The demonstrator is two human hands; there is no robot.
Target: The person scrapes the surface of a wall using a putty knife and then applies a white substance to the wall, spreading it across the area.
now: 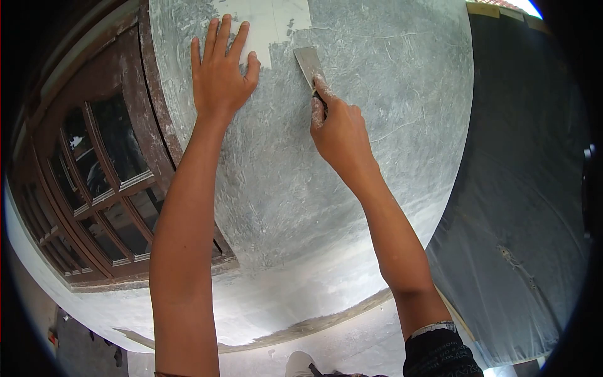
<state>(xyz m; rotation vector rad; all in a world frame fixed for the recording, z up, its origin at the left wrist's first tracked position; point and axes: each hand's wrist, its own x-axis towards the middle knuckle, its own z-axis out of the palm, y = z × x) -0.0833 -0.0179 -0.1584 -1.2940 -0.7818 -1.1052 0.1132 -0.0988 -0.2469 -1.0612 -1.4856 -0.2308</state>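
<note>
My right hand [337, 119] is closed round the handle of a putty knife [308, 63]. White residue coats its thumb and index finger. The knife's flat metal blade points up and lies against or very close to the grey plaster wall [282, 182], just right of a pale white patch [276, 22]. My left hand [221, 72] rests with spread fingers on the wall, partly over that patch's left side. Nothing is held in it. Most of the knife's handle is hidden inside my right hand.
To the left is a brown wooden window frame [133, 81] with glass panes. A dark sheet [515, 188] hangs along the right beyond the wall's edge. Below, the wall's lower part is whiter, and a shoe [299, 363] shows at the bottom on a light floor.
</note>
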